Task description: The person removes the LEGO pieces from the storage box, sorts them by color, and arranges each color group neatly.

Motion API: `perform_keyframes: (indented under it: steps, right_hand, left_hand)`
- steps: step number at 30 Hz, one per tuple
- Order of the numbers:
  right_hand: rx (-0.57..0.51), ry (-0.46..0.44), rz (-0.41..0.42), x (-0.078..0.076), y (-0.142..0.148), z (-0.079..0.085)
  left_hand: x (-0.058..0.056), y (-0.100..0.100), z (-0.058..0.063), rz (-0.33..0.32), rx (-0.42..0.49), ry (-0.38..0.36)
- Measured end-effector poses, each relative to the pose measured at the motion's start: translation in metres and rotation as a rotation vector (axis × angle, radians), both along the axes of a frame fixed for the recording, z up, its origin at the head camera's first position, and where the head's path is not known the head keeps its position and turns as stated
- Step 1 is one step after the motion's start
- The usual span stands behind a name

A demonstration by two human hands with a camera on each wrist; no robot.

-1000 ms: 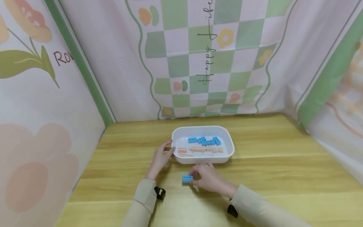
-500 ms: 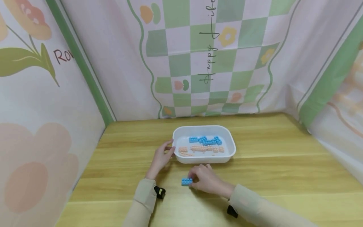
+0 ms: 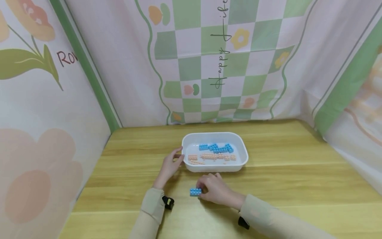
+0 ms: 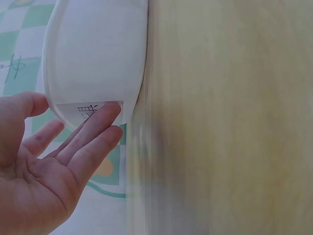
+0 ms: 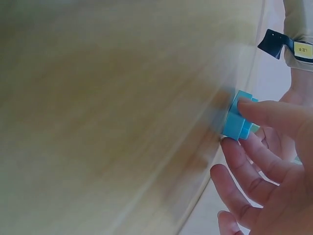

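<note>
My right hand [image 3: 217, 190] pinches a blue toy building brick [image 3: 195, 192] by its right end, low over the table in front of the tray. In the right wrist view the thumb lies along one side of that blue brick [image 5: 234, 123], with fingertips at its far end. At the left end of the white tray [image 3: 213, 168] is my left hand [image 3: 171, 165]. Nearly straight fingers touch the tray's labelled outer wall [image 4: 98, 54] in the left wrist view, the thumb tip right at the rim. Blue bricks [image 3: 220, 150] and peach bricks [image 3: 209, 156], several of each, lie inside.
Wooden table [image 3: 283, 186] surrounds the tray on all sides. A checked curtain [image 3: 210, 66] hangs behind the back edge, and flowered cloth [image 3: 38, 149] closes off the left. Both wrists wear black straps, the left one [image 3: 168, 202] with a yellow label.
The blue brick has come slightly down and to the left with my right hand, and its studs now face up in a row. My left hand stays at the tray.
</note>
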State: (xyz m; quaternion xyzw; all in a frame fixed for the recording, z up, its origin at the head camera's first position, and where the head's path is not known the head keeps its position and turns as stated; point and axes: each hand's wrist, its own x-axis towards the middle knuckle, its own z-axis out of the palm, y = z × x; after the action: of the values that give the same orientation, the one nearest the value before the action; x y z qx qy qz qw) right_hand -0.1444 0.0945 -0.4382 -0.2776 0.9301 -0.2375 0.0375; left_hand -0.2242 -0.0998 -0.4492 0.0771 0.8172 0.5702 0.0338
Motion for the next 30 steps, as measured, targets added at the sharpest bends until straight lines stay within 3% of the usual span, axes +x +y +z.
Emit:
perform_keyframes:
  steps: [12, 17, 24, 30]
  right_hand:
    - [-0.015, 0.003, 0.024, -0.002, 0.004, -0.001]
    - [-0.045, 0.011, 0.020, 0.000, 0.006, 0.005]
    - [-0.148, -0.020, 0.032, 0.004, 0.009, 0.020]
    - [-0.257, 0.063, 0.023, 0.000, 0.018, 0.030]
  left_hand:
    - [-0.001, 0.000, -0.001, 0.005, 0.008, -0.004]
    - [-0.001, 0.000, -0.002, 0.010, 0.022, 0.006]
    - [-0.001, 0.001, -0.003, 0.019, 0.022, 0.007]
    - [-0.002, 0.001, -0.004, 0.027, 0.003, 0.002]
